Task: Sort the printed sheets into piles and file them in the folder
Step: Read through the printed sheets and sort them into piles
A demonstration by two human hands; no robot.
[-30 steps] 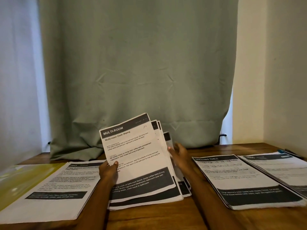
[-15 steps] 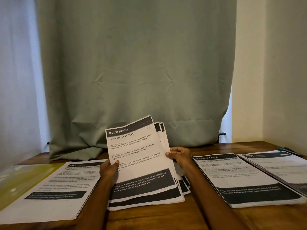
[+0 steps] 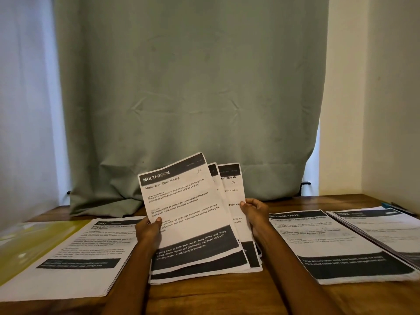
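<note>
- Nearest, the left hand [image 3: 148,230] pinches the left edge of the front white printed sheet headed MULTI-ROOM [image 3: 184,208], thumb on the printed face and fingers hidden behind it.
- Just right of that sheet, the right hand [image 3: 254,212] has its fingers curled round the right edge of the fanned white sheets behind [image 3: 230,189], holding them tilted up off the wooden table [image 3: 227,294].
- The lower edges of these raised pages rest on the middle stack of printed sheets [image 3: 204,268] lying flat between the forearms.
- Left of the left hand lies a flat pile of printed sheets headed 2945 [image 3: 75,255], and beyond that a translucent yellow plastic folder [image 3: 27,244], apparently with no sheets filed in it yet.
- Right of the right hand lie a pile headed DRESSING TABLE [image 3: 329,244] and a further pile at the table's right edge [image 3: 386,226].
- Sorting seems mid-way: read the heading of each fanned page before parting it, lift one sheet only, and keep the rest square so none slips.
- Farthest, a grey-green curtain [image 3: 188,87] hangs behind the table.
</note>
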